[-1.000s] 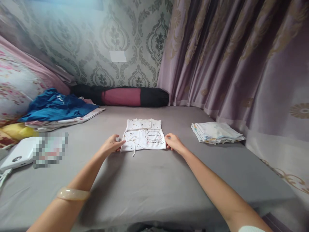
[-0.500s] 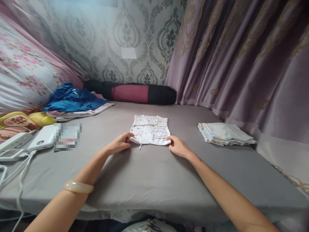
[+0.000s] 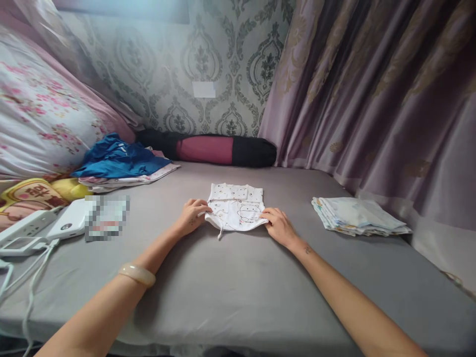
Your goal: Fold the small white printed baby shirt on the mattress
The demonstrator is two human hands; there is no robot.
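Note:
A small white baby shirt (image 3: 236,206) with tiny prints and a cartoon animal drawing lies partly folded on the grey sheet (image 3: 238,277). Its far part is turned over into a flap, and a thin tie string hangs from the near edge. My left hand (image 3: 193,217) pinches the shirt's near left corner between thumb and fingers. At the near right corner, my right hand (image 3: 279,225) grips the fabric the same way. Between the two hands the near edge is lifted slightly and sags in the middle.
Folded white cloths (image 3: 360,215) are stacked on the right. At the back lies a black and maroon roll (image 3: 204,149). Blue clothing (image 3: 122,157), a yellow plush (image 3: 33,193), a white power strip (image 3: 28,228) with cables and a blurred-out item (image 3: 107,218) are on the left.
The near edge of the shirt has risen a little off the sheet, held at both corners. The whole view has shifted slightly, moving the scene down and right.

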